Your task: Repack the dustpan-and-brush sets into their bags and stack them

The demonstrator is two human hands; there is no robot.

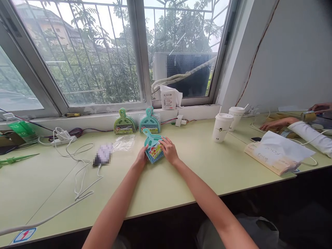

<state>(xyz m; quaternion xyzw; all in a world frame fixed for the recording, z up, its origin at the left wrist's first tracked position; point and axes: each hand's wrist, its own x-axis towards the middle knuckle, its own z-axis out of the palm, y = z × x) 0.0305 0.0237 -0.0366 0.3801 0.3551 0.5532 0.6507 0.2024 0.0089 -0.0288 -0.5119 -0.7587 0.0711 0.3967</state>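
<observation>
Between my hands is a small teal dustpan and brush set point(153, 140), tilted over the table, with a colourful label and blue bristles along its lower side. My left hand point(141, 155) grips its left edge. On the label's right side lies my right hand point(169, 150), its fingers bent over the set. Behind it, a teal stack of dustpan sets point(149, 121) and a green stack of dustpan sets point(125, 122) lean against the wall under the window. A clear plastic bag point(123, 142) lies flat to the left of my hands.
Two white paper cups point(222, 128) with straws stand to the right, near a tissue pack point(275, 155). Another person's sleeve point(311, 136) and hands are at the far right. White cables point(83, 173) and a power strip point(63, 138) spread over the left of the table point(181, 193).
</observation>
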